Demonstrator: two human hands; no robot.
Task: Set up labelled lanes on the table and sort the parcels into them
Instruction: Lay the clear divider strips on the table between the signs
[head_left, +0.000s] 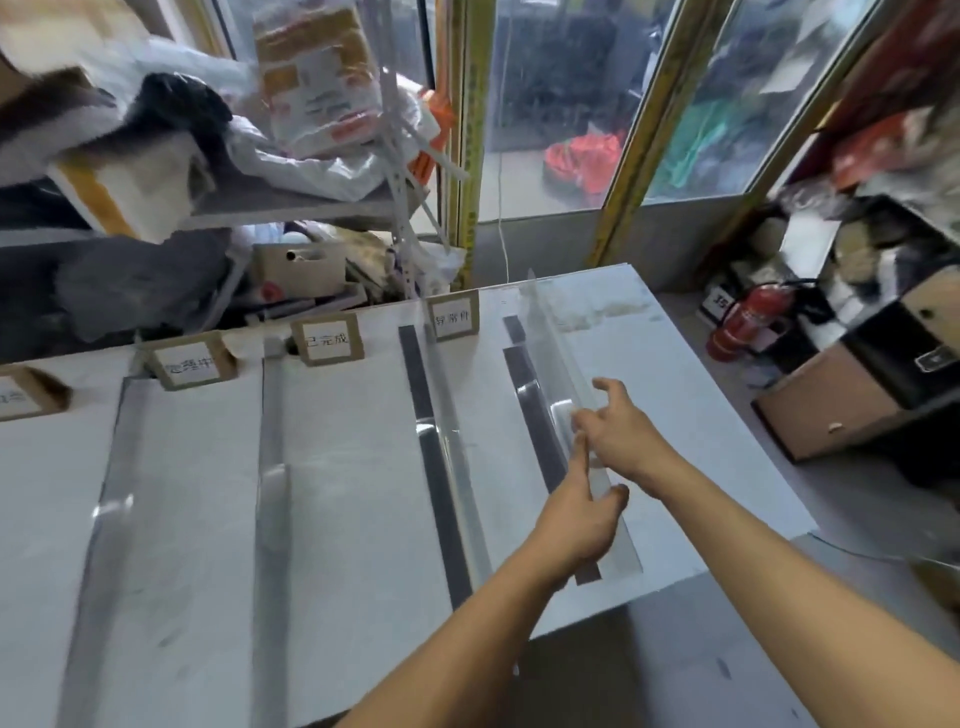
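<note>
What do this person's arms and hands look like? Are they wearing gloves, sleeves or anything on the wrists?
Both arms are bare as far as the picture shows: no sleeves reach into view. The left hand and the right hand wear no gloves. No watch, bracelet or ring can be seen on either, though the picture is a little blurred.

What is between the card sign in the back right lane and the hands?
In the head view, bare white tabletop and a dark tape strip lie between the card sign and the hands.
</note>
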